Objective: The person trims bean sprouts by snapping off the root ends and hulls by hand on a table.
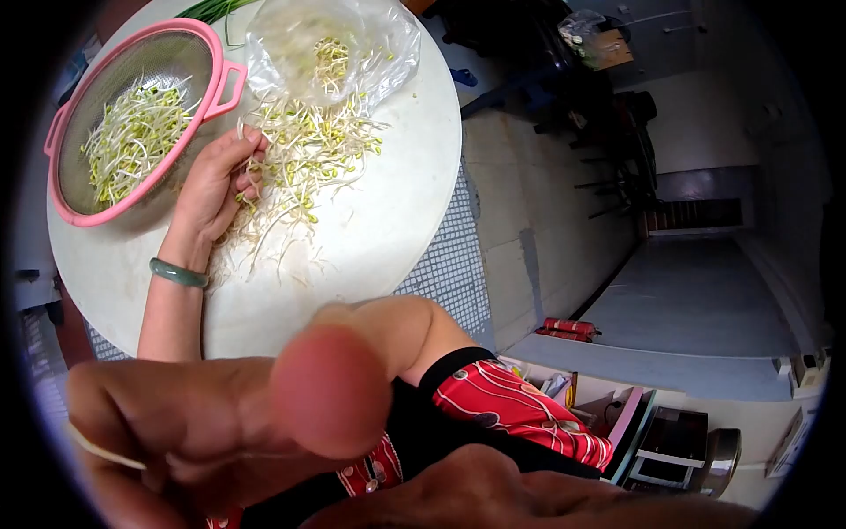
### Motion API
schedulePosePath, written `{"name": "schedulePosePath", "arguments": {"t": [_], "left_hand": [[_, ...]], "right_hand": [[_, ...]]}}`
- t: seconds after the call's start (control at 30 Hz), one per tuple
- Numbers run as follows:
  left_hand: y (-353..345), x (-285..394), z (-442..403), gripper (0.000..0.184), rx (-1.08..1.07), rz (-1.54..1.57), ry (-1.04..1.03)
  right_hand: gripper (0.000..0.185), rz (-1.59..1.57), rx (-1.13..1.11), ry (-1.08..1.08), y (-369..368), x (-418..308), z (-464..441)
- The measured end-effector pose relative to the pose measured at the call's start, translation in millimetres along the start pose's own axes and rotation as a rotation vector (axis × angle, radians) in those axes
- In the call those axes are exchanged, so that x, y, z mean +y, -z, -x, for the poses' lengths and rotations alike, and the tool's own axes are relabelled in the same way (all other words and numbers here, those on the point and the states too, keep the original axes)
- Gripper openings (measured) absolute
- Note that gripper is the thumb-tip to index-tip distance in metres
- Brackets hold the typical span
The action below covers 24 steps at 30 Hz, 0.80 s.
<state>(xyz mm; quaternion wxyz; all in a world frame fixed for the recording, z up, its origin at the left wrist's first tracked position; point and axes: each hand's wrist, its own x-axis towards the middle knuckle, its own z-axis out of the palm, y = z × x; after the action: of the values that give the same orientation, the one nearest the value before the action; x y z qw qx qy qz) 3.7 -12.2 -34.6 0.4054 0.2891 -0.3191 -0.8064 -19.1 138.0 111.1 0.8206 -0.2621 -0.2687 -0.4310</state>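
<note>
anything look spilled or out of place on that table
Sprouts lie loose on the bare tabletop beside the plastic bag, which could look like a spill, though the left hand holds some, so it may be deliberate. Nothing else stands out.

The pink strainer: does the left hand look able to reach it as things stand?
Most likely yes: the left hand is just beside the pink strainer, and nothing visible on the table blocks the way between them.

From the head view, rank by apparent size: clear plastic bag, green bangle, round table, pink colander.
Largest to smallest:
1. Round table, though partly covered
2. Pink colander
3. Clear plastic bag
4. Green bangle, plainly smallest
</note>
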Motion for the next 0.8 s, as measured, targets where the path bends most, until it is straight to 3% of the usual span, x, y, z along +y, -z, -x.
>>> {"name": "schedulePosePath", "arguments": {"t": [0.8], "left_hand": [[-3.4,1.4,1.7,0.017,0.028,-0.047,0.015]], "right_hand": [[0.056,-0.014,-0.032,-0.009,-2.9,-1.9,1.8]]}}
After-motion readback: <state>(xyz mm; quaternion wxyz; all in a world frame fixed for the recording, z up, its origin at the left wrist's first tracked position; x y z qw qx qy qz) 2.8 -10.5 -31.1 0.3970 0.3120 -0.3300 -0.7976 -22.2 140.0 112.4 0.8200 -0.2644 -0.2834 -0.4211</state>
